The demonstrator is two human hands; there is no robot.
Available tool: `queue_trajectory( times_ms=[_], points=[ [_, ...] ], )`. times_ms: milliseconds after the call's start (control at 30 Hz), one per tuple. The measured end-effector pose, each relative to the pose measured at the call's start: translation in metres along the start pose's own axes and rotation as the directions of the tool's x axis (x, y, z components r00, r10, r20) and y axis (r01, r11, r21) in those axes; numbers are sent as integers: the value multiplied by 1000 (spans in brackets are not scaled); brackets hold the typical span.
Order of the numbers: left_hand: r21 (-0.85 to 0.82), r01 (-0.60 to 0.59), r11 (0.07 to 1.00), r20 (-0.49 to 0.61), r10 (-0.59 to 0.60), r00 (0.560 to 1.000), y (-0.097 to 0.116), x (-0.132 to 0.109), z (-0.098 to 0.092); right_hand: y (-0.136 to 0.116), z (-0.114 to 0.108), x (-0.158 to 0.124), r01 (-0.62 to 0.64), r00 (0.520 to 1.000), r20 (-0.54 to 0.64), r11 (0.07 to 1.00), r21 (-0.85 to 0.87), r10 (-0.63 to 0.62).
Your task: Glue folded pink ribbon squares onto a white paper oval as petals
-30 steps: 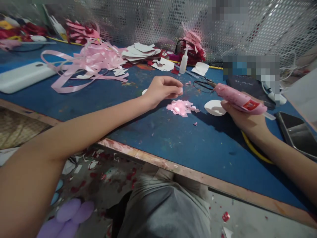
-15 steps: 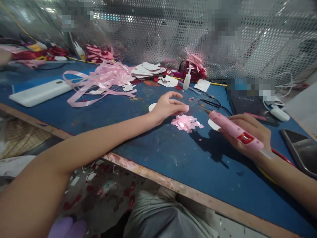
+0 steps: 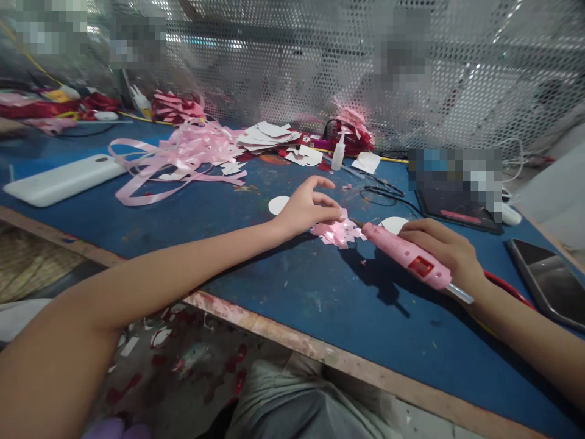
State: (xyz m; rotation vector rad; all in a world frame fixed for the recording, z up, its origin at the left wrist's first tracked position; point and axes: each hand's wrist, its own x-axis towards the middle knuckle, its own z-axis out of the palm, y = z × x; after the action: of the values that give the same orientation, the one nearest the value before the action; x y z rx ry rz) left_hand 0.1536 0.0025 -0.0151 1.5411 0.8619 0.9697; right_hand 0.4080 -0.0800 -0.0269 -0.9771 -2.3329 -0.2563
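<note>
My left hand is over the blue table, thumb and forefinger pinched on a small pink ribbon piece. Just under those fingertips lies a heap of cut pink ribbon pieces. My right hand is wrapped round a pink glue gun with a red switch. A clear glue stick pokes out of its back end. The gun's nozzle points left, close to the pinched piece; whether they touch, I cannot tell. One white paper disc is partly behind my left hand, another disc behind the gun.
Long pink ribbons lie in a tangle at the back left, beside white paper scraps. A small glue bottle stands behind my left hand. A phone rests at the right, a long white case at the left.
The glue gun has moved left, bringing its nozzle close to my left fingertips. My left hand has dipped slightly toward the heap, still pinching the ribbon piece. The view has shifted a little.
</note>
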Motion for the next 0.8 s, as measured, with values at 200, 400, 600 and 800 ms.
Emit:
queue_trajectory(
  times_ms=[200,400,600,800],
  points=[
    [27,-42,999,44,40,998,-1,-1,3,1,1,1,-23,1000,-4,1000,12,23],
    [68,-55,996,47,52,998,0,-3,4,3,4,0,-57,998,10,998,0,57],
    [61,-53,997,70,49,996,1,-4,4,3,4,-1,-51,998,21,999,1,51],
    [59,-56,997,95,51,994,1,-3,3,4,5,0,-66,998,16,998,-5,66]
  ],
)
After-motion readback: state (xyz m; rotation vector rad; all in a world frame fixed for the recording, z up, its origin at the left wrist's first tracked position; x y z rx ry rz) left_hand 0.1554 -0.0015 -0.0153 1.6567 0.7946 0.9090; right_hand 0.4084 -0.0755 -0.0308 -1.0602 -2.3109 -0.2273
